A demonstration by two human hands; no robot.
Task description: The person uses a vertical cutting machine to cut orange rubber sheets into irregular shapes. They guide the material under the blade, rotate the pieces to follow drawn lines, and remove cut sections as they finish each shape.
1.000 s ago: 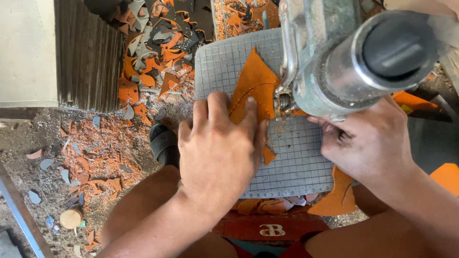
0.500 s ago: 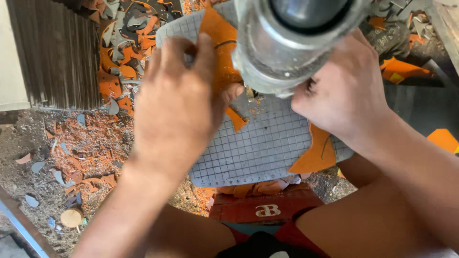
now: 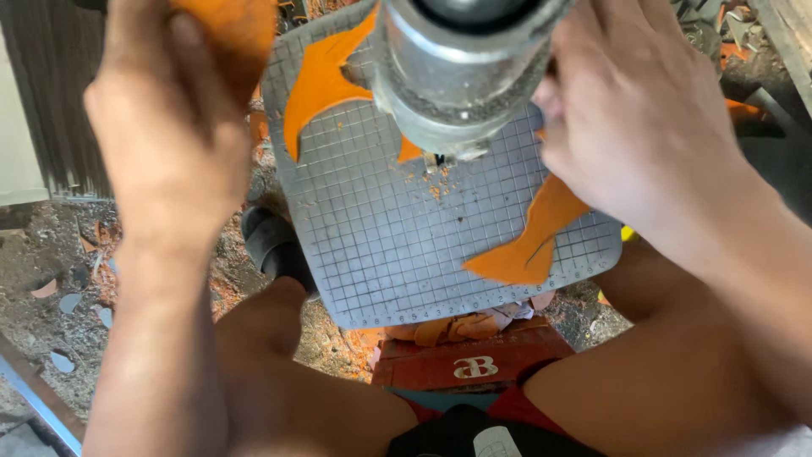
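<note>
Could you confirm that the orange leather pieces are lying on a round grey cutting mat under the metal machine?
Not quite: the head view shows the grey cutting mat is square with rounded corners, not round. The orange leather pieces do lie on it under the metal machine.

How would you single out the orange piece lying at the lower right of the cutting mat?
Start at the grey gridded cutting mat under the metal cylinder of the machine. Near the mat's lower right corner, below the right hand, lies an orange leather piece. Unlike the orange piece at the mat's top, it overhangs no edge and has a notched end.
</note>
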